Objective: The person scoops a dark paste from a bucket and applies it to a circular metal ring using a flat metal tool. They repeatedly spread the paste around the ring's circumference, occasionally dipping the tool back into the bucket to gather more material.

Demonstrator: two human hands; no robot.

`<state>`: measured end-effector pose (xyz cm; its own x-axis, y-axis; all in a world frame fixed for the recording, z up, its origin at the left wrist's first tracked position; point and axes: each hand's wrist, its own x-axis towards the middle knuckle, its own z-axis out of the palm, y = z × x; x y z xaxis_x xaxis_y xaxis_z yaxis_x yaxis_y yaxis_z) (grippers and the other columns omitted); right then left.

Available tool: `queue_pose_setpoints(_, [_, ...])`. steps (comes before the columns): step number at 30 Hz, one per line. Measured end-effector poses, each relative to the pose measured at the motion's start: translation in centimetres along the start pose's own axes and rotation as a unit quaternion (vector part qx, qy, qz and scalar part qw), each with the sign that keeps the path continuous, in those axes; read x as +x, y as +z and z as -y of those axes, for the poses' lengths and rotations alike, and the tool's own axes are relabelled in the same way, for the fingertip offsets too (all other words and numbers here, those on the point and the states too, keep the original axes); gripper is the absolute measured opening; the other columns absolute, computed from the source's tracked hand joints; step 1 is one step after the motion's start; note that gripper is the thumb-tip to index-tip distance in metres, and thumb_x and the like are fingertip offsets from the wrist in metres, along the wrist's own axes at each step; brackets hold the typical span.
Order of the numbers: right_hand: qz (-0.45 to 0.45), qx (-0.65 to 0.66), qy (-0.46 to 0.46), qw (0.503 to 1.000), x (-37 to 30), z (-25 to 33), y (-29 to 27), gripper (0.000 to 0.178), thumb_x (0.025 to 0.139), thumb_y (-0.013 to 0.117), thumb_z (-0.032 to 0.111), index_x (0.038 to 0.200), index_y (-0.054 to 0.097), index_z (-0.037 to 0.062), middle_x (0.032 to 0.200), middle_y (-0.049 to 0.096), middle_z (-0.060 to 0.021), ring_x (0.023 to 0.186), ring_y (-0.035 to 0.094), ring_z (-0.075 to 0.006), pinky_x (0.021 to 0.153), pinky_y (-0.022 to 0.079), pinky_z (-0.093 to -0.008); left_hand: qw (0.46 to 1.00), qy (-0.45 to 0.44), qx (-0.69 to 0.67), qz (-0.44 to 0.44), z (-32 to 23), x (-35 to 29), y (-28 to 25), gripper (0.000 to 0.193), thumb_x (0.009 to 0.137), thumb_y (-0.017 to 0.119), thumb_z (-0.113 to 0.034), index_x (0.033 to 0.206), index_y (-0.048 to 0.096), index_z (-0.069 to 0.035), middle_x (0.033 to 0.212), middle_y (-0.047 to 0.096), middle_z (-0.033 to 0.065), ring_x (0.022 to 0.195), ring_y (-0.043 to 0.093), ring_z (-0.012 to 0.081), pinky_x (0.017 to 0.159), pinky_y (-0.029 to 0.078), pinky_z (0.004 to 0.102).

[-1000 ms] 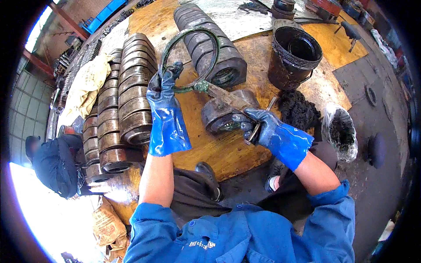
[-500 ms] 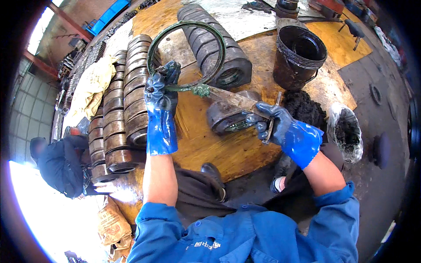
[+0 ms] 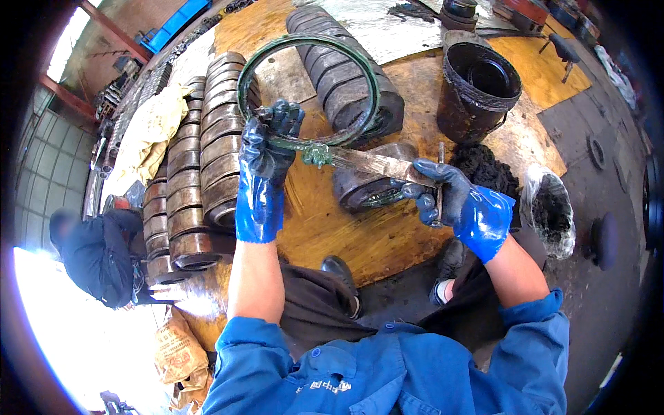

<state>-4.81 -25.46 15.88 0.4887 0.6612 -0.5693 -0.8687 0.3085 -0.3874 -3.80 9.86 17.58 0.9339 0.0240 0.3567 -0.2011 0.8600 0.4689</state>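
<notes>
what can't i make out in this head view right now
Head view: part of the green-smeared ring, hidden by the left hand gripping it.
Head view: whether the flat stick joins the metal rod, covered by the right hand.
Head view: the bottom of the black bucket, lost in its dark inside.

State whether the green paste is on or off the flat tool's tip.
On: green paste clumps at the tip of the flat tool, by the ring in the left hand.
</notes>
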Motion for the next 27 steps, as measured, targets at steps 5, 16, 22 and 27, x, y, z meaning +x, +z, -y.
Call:
queue_pose_setpoints(5, [0.023, 0.042, 0.036, 0.998, 0.6, -0.3, -0.1, 0.014, 0.091, 0.063, 0.035, 0.095, 0.064, 0.0222, 0.087, 0.069, -0.0110, 0.050, 0.055, -0.0165, 0.041, 0.036, -0.0310, 0.999, -0.005, 0.020, -0.031, 1.0, -0.7, 0.5, 0.027, 0.088, 0.068, -0.016, 0.108, 0.063, 0.001, 0.126, 0.059, 0.0241, 0.123, 0.052, 0.0410, 0.113, 0.033, 0.0590])
queue_pose_setpoints(16, [0.078, 0.058, 0.043, 0.994, 1.4, -1.3, 0.4, 0.026, 0.090, 0.064, 0.039, 0.099, 0.064, 0.0150, 0.083, 0.067, -0.0081, 0.049, 0.051, -0.0144, 0.042, 0.035, -0.0301, 1.000, 0.006, -0.026, 0.012, 3.6, -1.1, 1.8, 0.032, 0.086, 0.071, -0.018, 0.114, 0.065, -0.004, 0.131, 0.058, 0.0178, 0.129, 0.048, 0.0359, 0.115, 0.030, 0.0549])
queue_pose_setpoints(22, [0.084, 0.081, 0.031, 0.993, 1.8, -1.7, 0.2, 0.035, 0.091, 0.059, 0.044, 0.104, 0.063, 0.0109, 0.076, 0.066, -0.0087, 0.047, 0.052, -0.0158, 0.042, 0.037, -0.0296, 0.996, -0.004, -0.033, -0.079, 5.1, -2.1, 4.8, 0.033, 0.088, 0.068, -0.021, 0.117, 0.064, -0.005, 0.133, 0.057, 0.0168, 0.130, 0.047, 0.0356, 0.115, 0.029, 0.0546])
queue_pose_setpoints(27, [0.149, 0.070, -0.006, 0.986, 2.5, -2.2, -0.3, 0.047, 0.092, 0.056, 0.046, 0.120, 0.060, 0.0082, 0.073, 0.065, -0.0120, 0.045, 0.051, -0.0196, 0.042, 0.038, -0.0315, 0.999, -0.010, -0.040, -0.009, 4.8, -1.8, 3.6, 0.034, 0.092, 0.063, -0.024, 0.120, 0.063, -0.007, 0.136, 0.055, 0.0157, 0.132, 0.045, 0.0359, 0.115, 0.029, 0.0554])
